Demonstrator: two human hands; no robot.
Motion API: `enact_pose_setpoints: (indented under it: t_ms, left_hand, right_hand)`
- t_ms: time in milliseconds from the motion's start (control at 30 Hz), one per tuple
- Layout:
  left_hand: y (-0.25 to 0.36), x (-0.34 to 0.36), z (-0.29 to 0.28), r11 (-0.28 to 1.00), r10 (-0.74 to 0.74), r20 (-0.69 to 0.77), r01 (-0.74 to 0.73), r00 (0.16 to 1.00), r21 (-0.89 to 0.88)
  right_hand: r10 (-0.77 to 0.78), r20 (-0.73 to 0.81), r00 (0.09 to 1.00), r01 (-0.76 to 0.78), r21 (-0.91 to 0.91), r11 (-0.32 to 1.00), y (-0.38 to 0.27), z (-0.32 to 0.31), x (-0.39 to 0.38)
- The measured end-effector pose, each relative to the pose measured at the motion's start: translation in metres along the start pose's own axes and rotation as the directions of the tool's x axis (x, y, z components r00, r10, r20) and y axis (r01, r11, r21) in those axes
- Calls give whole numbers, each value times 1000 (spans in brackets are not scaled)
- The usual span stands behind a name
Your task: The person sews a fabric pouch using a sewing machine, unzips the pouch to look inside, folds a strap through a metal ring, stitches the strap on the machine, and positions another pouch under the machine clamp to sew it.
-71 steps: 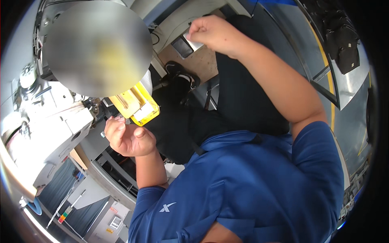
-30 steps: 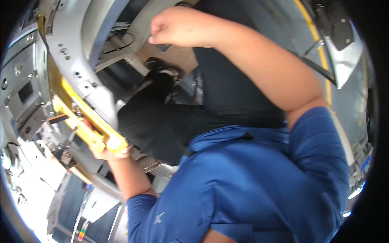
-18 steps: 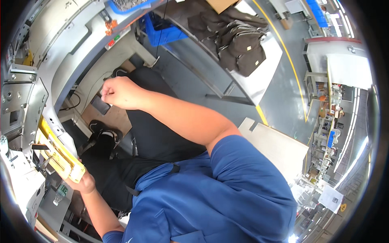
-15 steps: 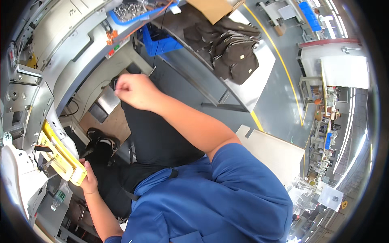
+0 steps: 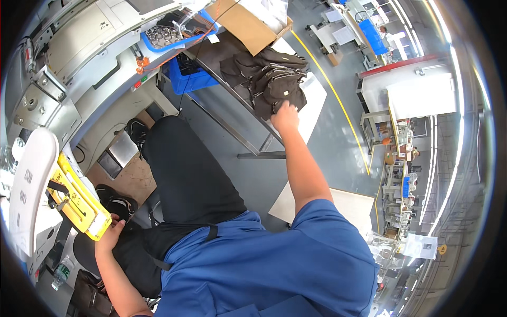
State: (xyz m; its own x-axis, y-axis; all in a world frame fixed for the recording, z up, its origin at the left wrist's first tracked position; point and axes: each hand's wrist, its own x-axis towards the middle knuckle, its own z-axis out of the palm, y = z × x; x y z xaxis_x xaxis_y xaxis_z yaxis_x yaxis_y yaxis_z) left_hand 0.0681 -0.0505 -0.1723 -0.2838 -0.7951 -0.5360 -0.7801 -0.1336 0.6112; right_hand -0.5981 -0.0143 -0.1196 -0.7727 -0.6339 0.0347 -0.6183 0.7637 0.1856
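"At the left of the head view, what is the left hand [image 5: 109,236] doing?"

"It's at the near end of a long yellow plate [image 5: 87,206], thumb up beside the edge. The fingers are partly hidden, so I can't tell whether it grips."

"How does the plate lie?"

"Slanting, with its far end up by the machine and its near end toward the person's lap. A dark strip [image 5: 58,186] crosses it, and a pale round-ended machine part [image 5: 36,185] stands just left of it."

"And the right hand [image 5: 286,117]?"

"Stretched out, forearm straight, with the fingers curled in at the near edge of a heap of dark fabric pieces [image 5: 269,84]. The hand covers the spot, so I can't say if cloth is pinched there."

"Where's the heap?"

"On a white-topped table [image 5: 316,100], well apart from the yellow plate. An opened cardboard box [image 5: 245,26] sits beyond it."

"What else is close by?"

"A blue tray [image 5: 153,48] of small metal pieces at the top, a deeper blue bin [image 5: 187,84] lower down beside the table, and a clear bottle [image 5: 60,274] at lower left."
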Motion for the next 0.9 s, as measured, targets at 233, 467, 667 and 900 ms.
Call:
enact_pose_setpoints:
  t_ms: [233, 467, 667, 900]
  left_hand:
    - [9, -4, -3, 1000, -26, 4, 26, 1000, -6]
    - [10, -7, -2, 1000, -1, -3, 1, 1000, 23]
    - [11, -11, -1, 1000, -12, -22, 11, 1000, -22]
    - [15, -12, -3, 1000, 11, -28, -12, 1000, -16]
  right_hand:
    - [37, 167, 985, -38, 5, 999, 2, 9, -5]
    - [-279, -607, 744, 511, 247, 823, -17, -13, 41]
    - [-390, -286, 875, 447, 172, 878, -17, -36, 62]
    - [-416, -160, 895, 444, 244, 862, 13, -53, 72]
